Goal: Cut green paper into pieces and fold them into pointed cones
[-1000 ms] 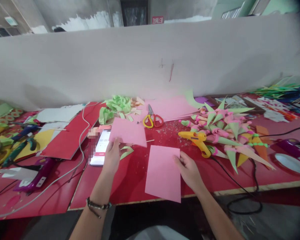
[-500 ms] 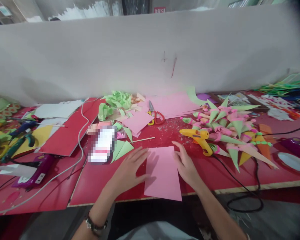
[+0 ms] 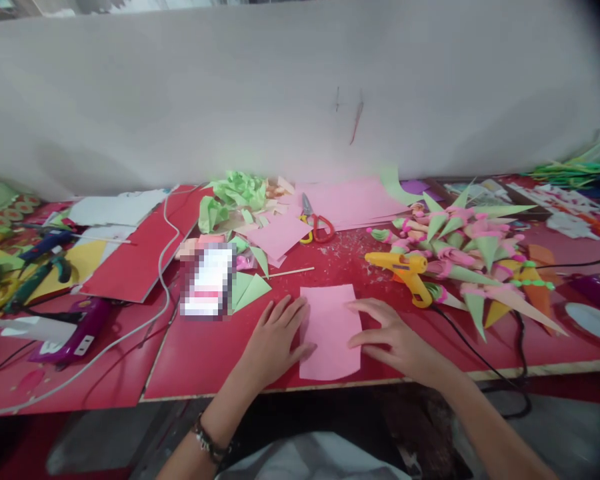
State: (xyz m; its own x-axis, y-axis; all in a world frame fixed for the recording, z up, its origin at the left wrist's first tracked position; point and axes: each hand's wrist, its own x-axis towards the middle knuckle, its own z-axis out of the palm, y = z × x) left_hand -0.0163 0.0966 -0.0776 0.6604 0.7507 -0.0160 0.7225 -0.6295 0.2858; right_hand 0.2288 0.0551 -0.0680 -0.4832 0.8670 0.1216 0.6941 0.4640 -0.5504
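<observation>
A pink paper sheet (image 3: 330,333) lies on the red tabletop in front of me, its near edge curving a little by the table's front edge. My left hand (image 3: 277,343) rests at its left side, fingers spread and their tips on the paper's edge. On the opposite side, my right hand (image 3: 395,337) has thumb and fingers apart, the tips touching the right edge. Behind the right hand lies a yellow glue gun (image 3: 403,270) with a black cord. Beyond the sheet are red-and-yellow-handled scissors (image 3: 323,229) and a thin wooden stick (image 3: 291,272).
A blurred-out phone (image 3: 207,280) and folded green paper (image 3: 250,292) lie left. Pink and green paper cones (image 3: 470,253) are heaped at right. A white cable (image 3: 163,267) crosses the left side, near a purple box (image 3: 73,337). A pale partition (image 3: 280,100) stands behind.
The pink sheet now lies flatter and squarer to me. My right hand has turned and come lower along its right edge; my left hand has flattened beside it. The camera view has shifted slightly.
</observation>
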